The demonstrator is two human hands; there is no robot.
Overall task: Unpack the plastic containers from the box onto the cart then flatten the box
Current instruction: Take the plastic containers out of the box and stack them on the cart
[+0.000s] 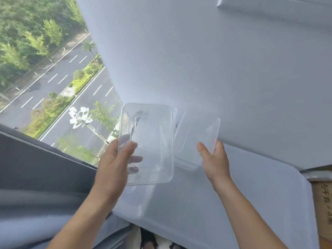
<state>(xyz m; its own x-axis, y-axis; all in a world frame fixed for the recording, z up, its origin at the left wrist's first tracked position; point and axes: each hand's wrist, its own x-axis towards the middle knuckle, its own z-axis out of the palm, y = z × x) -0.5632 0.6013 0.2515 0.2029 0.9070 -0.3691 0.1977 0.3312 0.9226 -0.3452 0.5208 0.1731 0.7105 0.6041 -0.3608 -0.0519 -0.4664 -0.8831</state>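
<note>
Hands, two: left hand (115, 160) grips one clear rectangular plastic container (152, 141), and right hand (216, 159) holds a second clear container (195, 139), fingers (129, 148) curled on the rims, both above the pale grey cart top (251, 203). Step: unpacking. Next: lower each flat and let go. Brown cardboard box (321, 203), one, sits at the right edge.

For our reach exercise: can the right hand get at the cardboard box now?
Probably not yet: the right hand grips a clear container; the path to the cardboard box looks free.
</note>
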